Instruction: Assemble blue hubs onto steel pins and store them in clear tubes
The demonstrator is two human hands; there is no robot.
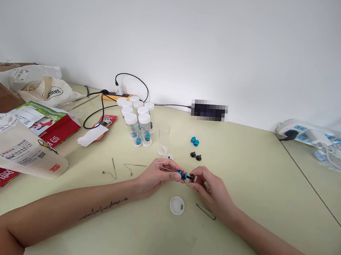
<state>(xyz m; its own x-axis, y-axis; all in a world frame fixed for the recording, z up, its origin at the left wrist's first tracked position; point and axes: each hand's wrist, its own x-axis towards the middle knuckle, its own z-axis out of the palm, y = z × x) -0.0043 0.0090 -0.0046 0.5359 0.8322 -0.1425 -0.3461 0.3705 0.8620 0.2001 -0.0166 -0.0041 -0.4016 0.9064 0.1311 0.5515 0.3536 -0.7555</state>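
Observation:
My left hand pinches a shiny blue metal fitting, and a thin bent wire runs back from it over the fingers. Thumb and fingers of my right hand are closed on a black flanged plug, whose stem lines up with the blue fitting and meets it. Just below the hands lies a white cap with tiny dark pieces inside. Metal tweezers rest partly beside my right wrist. Beyond the hands are spare blue fittings and two black plugs.
Several capped clear tubes with blue parts stand at the back, near an uncapped tube. Two bent wires lie left. A paper cup and red box crowd the left; a power strip sits right.

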